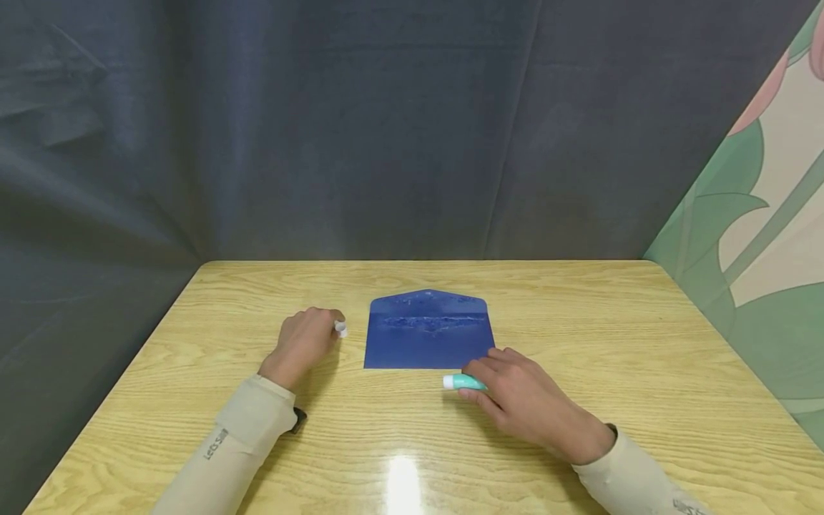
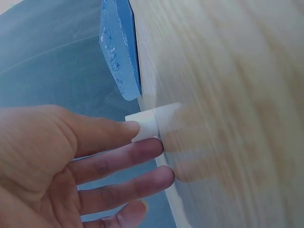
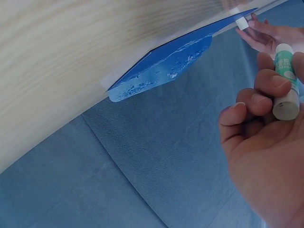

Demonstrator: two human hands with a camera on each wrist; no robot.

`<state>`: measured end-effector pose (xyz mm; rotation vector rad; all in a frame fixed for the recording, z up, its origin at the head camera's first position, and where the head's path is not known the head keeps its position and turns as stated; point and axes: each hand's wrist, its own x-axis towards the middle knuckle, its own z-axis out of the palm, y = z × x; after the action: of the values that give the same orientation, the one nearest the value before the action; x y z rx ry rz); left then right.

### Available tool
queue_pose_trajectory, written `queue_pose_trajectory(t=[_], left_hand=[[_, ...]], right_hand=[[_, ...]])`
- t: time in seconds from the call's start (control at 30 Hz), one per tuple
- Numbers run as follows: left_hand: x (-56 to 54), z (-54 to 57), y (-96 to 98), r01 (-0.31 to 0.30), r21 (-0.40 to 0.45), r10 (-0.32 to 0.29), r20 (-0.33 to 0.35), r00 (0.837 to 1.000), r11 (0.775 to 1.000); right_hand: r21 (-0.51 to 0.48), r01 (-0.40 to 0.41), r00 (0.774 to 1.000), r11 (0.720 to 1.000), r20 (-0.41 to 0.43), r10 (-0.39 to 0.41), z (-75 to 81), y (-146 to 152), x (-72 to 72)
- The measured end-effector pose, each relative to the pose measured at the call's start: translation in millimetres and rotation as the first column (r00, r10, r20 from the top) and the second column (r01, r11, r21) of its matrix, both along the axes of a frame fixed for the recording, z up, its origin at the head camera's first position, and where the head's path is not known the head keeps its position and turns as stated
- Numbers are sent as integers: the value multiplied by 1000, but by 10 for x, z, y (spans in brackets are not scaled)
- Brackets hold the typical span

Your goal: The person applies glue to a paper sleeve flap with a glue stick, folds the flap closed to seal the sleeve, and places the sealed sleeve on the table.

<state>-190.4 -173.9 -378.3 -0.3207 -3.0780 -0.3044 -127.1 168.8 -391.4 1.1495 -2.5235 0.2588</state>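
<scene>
A blue envelope (image 1: 428,343) lies on the table with its pointed flap opened away from me. Whitish glue smears streak the flap and the band just below the fold. Left of the envelope, my left hand (image 1: 305,340) pinches a small white cap (image 2: 144,124) between thumb and forefinger, right at the tabletop; its other fingers extend loosely. By the envelope's near right corner, my right hand (image 1: 521,397) grips a green and white glue stick (image 1: 466,382), its white end pointing left. In the right wrist view, the fingers curl round the tube's label (image 3: 285,66).
The wooden table (image 1: 579,322) has a glossy light-grain top. Behind it and along the left hangs a dark curtain (image 1: 367,143). A wall with a leaf and flower pattern (image 1: 766,286) stands at the right.
</scene>
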Motion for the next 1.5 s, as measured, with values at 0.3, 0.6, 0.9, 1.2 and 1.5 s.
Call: queue_pose_trajectory(t=[0.3,0.6,0.9,1.2,1.5], left_hand=[[7,7,10,9,21,-9,-7,1000,1000],[9,50,10,-30,1,30,36,999,1000],[205,136,194,114,-97,-124,-108,986,989],[668,46,441,328,-360,-448,-330,831,873],[959,-98,656,329,-538,-601,-470,647,776]], right_hand=[[-6,5,1000,1000,-9,-5,-11,8,6],[3,8,1000,1000,-6,-8,-4,19,8],[4,13,1000,1000,8,-13,-1,39,18],[-26,-25,1000,999,1,25,-14,2,-8],[-25,-24,1000,999,-8,24,-8,-7,-3]])
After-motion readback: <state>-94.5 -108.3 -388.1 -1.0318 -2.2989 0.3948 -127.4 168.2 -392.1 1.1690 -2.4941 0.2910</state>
